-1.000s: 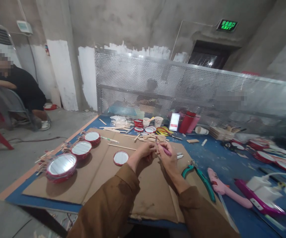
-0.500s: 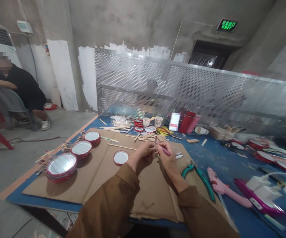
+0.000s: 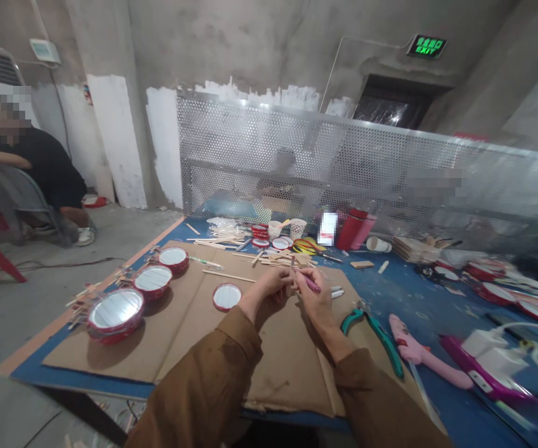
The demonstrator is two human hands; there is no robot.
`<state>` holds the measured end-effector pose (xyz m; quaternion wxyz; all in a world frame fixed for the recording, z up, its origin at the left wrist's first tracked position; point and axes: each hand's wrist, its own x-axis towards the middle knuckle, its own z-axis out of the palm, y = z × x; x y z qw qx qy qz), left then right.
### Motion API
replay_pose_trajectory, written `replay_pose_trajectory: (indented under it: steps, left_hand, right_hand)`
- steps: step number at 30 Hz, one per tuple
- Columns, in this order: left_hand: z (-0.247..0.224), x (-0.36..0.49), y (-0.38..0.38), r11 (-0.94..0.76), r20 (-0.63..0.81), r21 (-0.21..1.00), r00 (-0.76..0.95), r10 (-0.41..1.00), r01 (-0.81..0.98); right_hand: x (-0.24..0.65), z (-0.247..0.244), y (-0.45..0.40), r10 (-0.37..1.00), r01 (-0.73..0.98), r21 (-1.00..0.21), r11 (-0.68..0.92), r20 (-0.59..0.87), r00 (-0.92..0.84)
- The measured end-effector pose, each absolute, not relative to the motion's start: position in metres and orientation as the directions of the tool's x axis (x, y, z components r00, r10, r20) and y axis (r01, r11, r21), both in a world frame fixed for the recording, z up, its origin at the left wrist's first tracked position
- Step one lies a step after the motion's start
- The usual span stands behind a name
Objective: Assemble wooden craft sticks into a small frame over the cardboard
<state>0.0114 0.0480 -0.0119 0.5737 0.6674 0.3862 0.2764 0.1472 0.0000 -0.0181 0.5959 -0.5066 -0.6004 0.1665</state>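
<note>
Over the cardboard sheet (image 3: 194, 336), my left hand (image 3: 273, 287) and my right hand (image 3: 313, 292) meet at their fingertips. A purple pen-like tool (image 3: 312, 284) is gripped in my right hand. Pinched in my left hand is a small thin stick (image 3: 292, 264) that points up, partly hidden by the fingers. A round red-rimmed disc (image 3: 226, 297) lies left of my hands. Three larger red drum-like rounds with silvery tops, the nearest one (image 3: 116, 309) the biggest, stand in a row at the left, with wooden sticks beside them.
Green-handled pliers (image 3: 376, 339), a pink glue gun (image 3: 430, 354) and a purple power strip (image 3: 488, 370) with plugs lie at the right. Behind my hands are wooden sticks (image 3: 297, 257), paper cups, a lit phone (image 3: 328, 228) and a red bottle (image 3: 353, 229). A seated person (image 3: 47, 162) is at far left.
</note>
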Motion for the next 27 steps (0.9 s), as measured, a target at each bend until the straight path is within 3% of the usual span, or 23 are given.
replay_pose_trajectory:
  steps: [27]
  left_hand:
    - [-0.0128,0.0103,0.0495,-0.050,-0.065,0.979,0.535,0.842,0.198]
  right_hand:
    - [0.1488,-0.0136,-0.0007,0.796,0.464,-0.769,0.439,0.572,0.195]
